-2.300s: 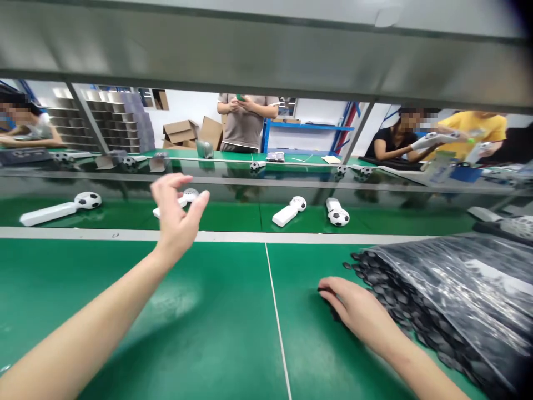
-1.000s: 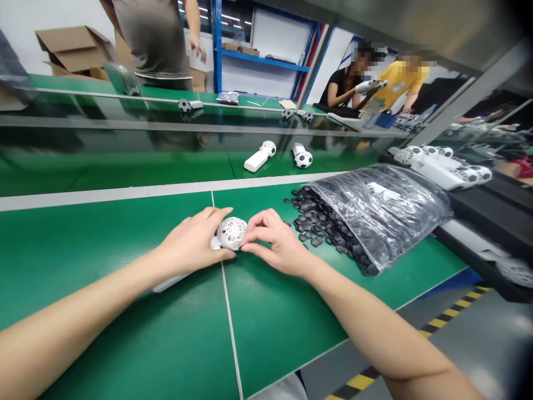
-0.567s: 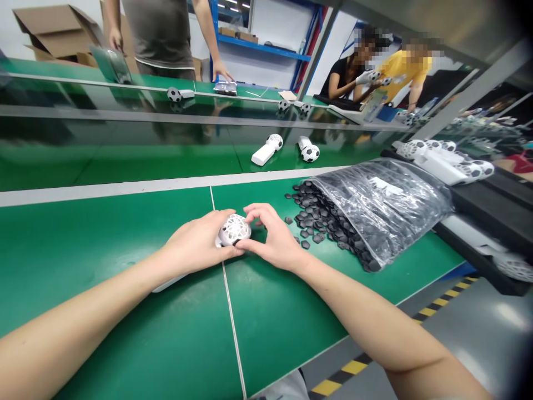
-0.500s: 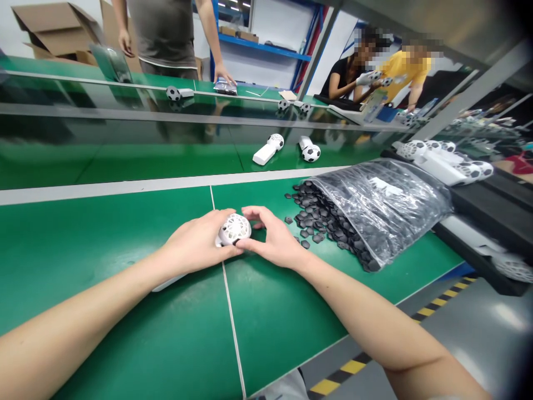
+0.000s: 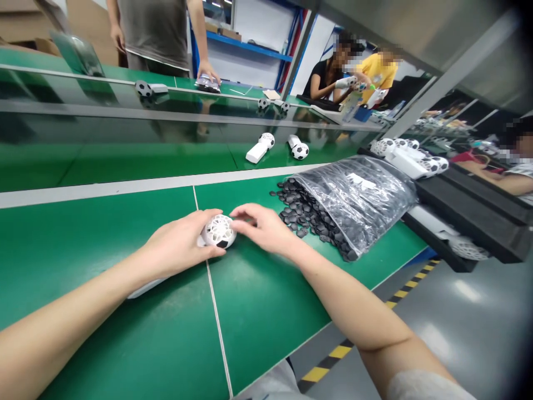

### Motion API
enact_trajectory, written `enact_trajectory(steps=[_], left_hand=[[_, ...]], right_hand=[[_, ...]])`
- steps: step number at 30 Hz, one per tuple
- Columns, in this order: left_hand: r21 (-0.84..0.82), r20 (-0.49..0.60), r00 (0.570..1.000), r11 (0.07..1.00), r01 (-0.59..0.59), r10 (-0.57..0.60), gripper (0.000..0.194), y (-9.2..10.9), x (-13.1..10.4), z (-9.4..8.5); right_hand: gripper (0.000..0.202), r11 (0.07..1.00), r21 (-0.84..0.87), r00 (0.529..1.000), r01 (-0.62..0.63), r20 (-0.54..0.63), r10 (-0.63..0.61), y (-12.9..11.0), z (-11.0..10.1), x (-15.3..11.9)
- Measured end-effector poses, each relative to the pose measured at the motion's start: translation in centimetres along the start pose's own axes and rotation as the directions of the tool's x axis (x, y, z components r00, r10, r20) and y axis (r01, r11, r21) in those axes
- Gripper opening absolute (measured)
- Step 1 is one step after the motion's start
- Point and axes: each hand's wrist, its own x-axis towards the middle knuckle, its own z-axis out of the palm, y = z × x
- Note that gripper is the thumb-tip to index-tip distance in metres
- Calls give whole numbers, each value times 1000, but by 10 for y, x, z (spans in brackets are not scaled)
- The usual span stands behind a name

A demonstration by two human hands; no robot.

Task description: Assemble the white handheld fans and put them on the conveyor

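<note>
My left hand (image 5: pixel 177 241) is closed around a white device with a round openwork soccer-ball head (image 5: pixel 220 228). A black patch (image 5: pixel 222 244) sits on the ball's near side. The device's white handle (image 5: pixel 146 288) shows partly from under my left wrist and forearm. At the ball's right edge, my right hand (image 5: pixel 266 229) has its thumb and index finger curved and slightly apart, with nothing visible between them. Whether its fingertips touch the ball I cannot tell. Loose black pieces (image 5: pixel 310 214) spill from a clear plastic bag (image 5: pixel 362 191) to the right.
Two white devices with soccer-ball heads (image 5: pixel 260 148) (image 5: pixel 298 148) lie on the green surface beyond the pale strip (image 5: pixel 166 180). Black trays (image 5: pixel 470 205) with more devices (image 5: pixel 410 155) stand at the right. A person (image 5: pixel 154 33) stands across the line; others sit farther back.
My right thumb has come off the ball's near side, and the hand is now at its right edge. The ball has turned, showing the black patch more fully. The view has shifted right.
</note>
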Motion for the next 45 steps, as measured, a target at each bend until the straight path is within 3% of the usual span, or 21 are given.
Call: enact_trajectory(steps=[3, 6, 9, 12, 15, 18, 21, 24, 31, 37, 42, 45], left_hand=[[85, -27, 1000, 996, -6, 9, 62, -2, -1, -2], [138, -51, 992, 985, -105, 113, 53, -3, -2, -3], [147, -66, 983, 976, -160, 171, 58, -5, 0, -1], [126, -73, 975, 972, -200, 211, 60, -8, 1, 3], [128, -90, 970, 968, -215, 227, 59, -9, 2, 3], [128, -94, 969, 968, -214, 227, 59, -11, 1, 3], [118, -91, 970, 970, -212, 223, 59, -12, 2, 2], [112, -89, 968, 968, -223, 233, 59, -14, 3, 2], [102, -83, 970, 971, -218, 227, 59, -13, 2, 2], [87, -87, 971, 973, -216, 223, 57, -13, 2, 3], [89, -57, 971, 970, -227, 232, 56, -12, -2, 2], [90, -68, 975, 974, -207, 213, 67, -10, -4, 5]], right_hand=[[9, 947, -288, 987, -139, -112, 111, 11, -20, 2], [6, 888, -409, 977, -211, -52, 208, 17, -27, 2], [9, 845, -514, 984, -145, 16, 179, 17, -20, 2], [17, 756, -651, 994, -70, 18, 107, 14, -12, 5], [22, 726, -686, 997, -52, 5, 76, 15, -10, 6], [27, 841, -537, 998, -59, -33, 49, 16, -13, 4], [26, 978, -206, 998, -40, -58, 29, 11, -14, 0], [23, 1000, -6, 999, 17, -32, -17, 4, -13, -3], [12, 972, -126, 973, 197, -96, -210, -2, -12, -3], [18, 971, -32, 971, 235, 43, -233, -8, -14, -6], [8, 970, 40, 965, 240, 100, -243, -9, -13, -8], [4, 965, 102, 960, 240, 119, -252, -9, -10, -9]])
